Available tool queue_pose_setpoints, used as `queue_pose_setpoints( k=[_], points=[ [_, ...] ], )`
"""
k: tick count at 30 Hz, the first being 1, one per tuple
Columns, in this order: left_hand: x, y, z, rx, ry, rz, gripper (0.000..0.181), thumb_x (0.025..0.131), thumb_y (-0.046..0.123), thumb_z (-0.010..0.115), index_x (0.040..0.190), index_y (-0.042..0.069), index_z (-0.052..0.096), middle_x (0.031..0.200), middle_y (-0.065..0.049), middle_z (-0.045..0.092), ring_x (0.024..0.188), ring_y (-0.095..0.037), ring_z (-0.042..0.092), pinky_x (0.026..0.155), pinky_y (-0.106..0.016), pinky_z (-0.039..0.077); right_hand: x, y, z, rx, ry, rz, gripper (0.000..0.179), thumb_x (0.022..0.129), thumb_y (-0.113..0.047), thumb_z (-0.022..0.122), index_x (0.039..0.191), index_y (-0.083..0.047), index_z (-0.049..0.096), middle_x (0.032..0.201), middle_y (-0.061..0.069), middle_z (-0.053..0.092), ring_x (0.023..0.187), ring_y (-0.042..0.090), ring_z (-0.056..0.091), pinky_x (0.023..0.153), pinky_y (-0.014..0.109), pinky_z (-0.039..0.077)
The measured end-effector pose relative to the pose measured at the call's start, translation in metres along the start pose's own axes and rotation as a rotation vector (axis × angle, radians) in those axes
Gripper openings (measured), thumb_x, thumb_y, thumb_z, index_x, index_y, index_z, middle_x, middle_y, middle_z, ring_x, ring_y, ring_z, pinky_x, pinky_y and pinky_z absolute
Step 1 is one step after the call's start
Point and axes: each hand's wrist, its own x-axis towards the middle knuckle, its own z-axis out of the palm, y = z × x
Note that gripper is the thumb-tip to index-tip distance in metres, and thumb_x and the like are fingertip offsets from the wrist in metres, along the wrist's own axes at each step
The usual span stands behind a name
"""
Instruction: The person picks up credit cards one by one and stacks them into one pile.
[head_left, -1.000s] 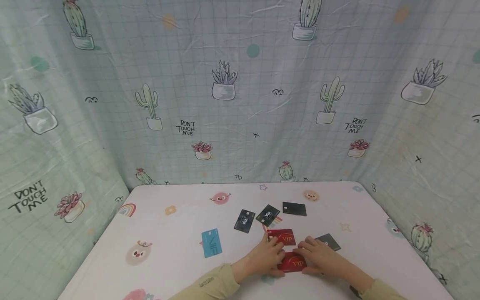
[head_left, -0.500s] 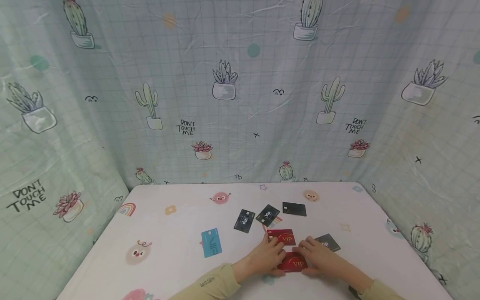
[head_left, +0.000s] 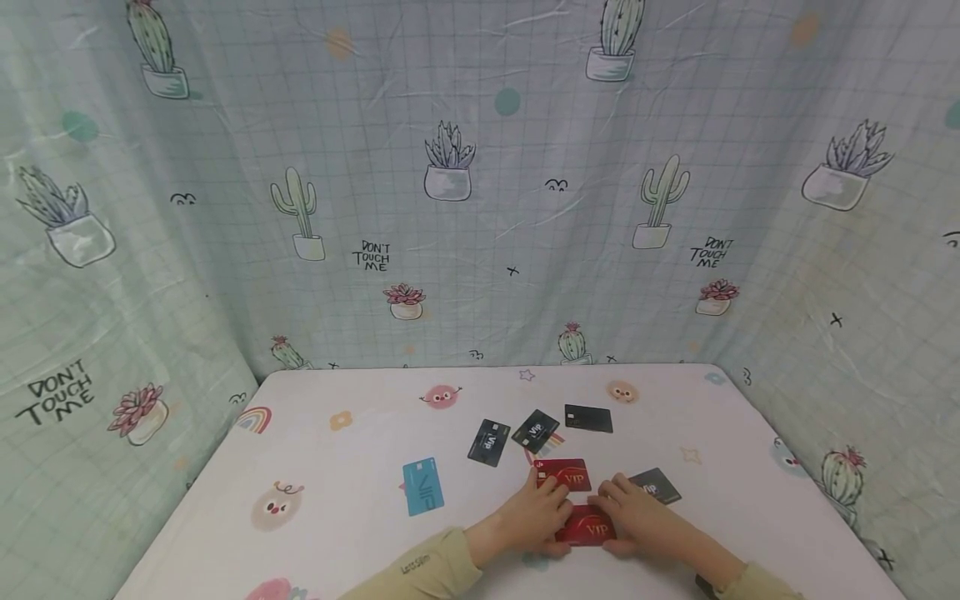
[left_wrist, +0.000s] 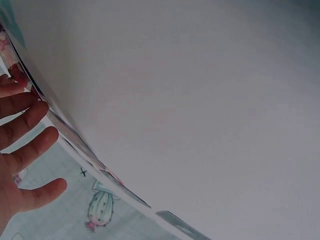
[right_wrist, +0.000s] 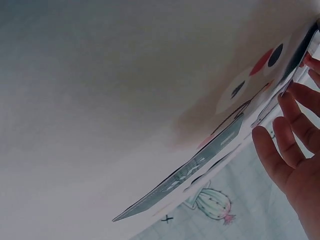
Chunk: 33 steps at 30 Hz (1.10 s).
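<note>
Two red VIP cards lie flat on the table, one above the other in the head view. The near red card [head_left: 588, 528] sits between both hands, its left end partly covered. My left hand [head_left: 531, 515] holds that end, thumb by the lower corner, and its fingers also overlap the far red card [head_left: 567, 473]. At the opposite end my right hand [head_left: 636, 518] holds the near card, fingertips at its upper edge and thumb at its lower corner. A black VIP card [head_left: 657, 485] lies beside the right hand's knuckles. Both wrist views show bent, spread fingers.
Farther back lie black cards: one upright [head_left: 489, 442], one tilted [head_left: 536, 430] and one sideways [head_left: 588, 418]. A blue card [head_left: 423, 486] is left of the hands. Another dark card [head_left: 706, 587] is half hidden under the right forearm. Printed curtains surround the white table [head_left: 360, 467].
</note>
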Motion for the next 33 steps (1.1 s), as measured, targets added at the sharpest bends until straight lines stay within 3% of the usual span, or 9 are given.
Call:
queue_pose_setpoints(
  k=[11, 17, 24, 33],
  points=[
    [-0.0015, -0.0001, -0.0031, 0.005, -0.001, -0.013, 0.051, 0.080, 0.063, 0.045, 0.111, 0.023, 0.051, 0.107, 0.007, 0.056, 0.097, -0.009, 0.046, 0.095, -0.039, 0.041, 0.0001, -0.0003, 0.0020, -0.033, 0.059, -0.015, 0.054, 0.075, -0.053, 0.059, 0.114, -0.015, 0.055, 0.100, -0.007, 0.048, 0.089, 0.009, 0.040, 0.080, 0.029, 0.047],
    [-0.0017, -0.0008, 0.0001, 0.001, 0.031, -0.023, 0.050, 0.080, 0.062, 0.046, 0.110, 0.023, 0.052, 0.105, 0.006, 0.057, 0.096, -0.010, 0.046, 0.095, -0.041, 0.040, 0.0001, 0.0004, 0.0044, -0.009, 0.069, 0.001, 0.055, 0.075, -0.054, 0.058, 0.114, -0.016, 0.055, 0.100, -0.008, 0.046, 0.089, 0.008, 0.039, 0.079, 0.029, 0.046],
    [-0.0011, -0.0035, 0.0019, 0.081, 0.076, -0.027, 0.052, 0.081, 0.064, 0.042, 0.110, 0.022, 0.053, 0.105, 0.004, 0.058, 0.099, -0.013, 0.049, 0.094, -0.044, 0.040, 0.0004, 0.0006, 0.0050, 0.007, 0.075, 0.015, 0.059, 0.075, -0.058, 0.056, 0.116, -0.016, 0.054, 0.101, -0.007, 0.045, 0.092, 0.009, 0.040, 0.081, 0.032, 0.045],
    [-0.0005, -0.0072, 0.0017, 0.073, 0.103, -0.045, 0.052, 0.082, 0.063, 0.040, 0.111, 0.022, 0.055, 0.105, 0.004, 0.059, 0.097, -0.012, 0.049, 0.094, -0.045, 0.040, -0.0014, -0.0005, 0.0015, 0.013, 0.133, 0.003, 0.060, 0.074, -0.059, 0.057, 0.116, -0.017, 0.055, 0.101, -0.008, 0.045, 0.091, 0.008, 0.039, 0.076, 0.030, 0.046]
  ],
)
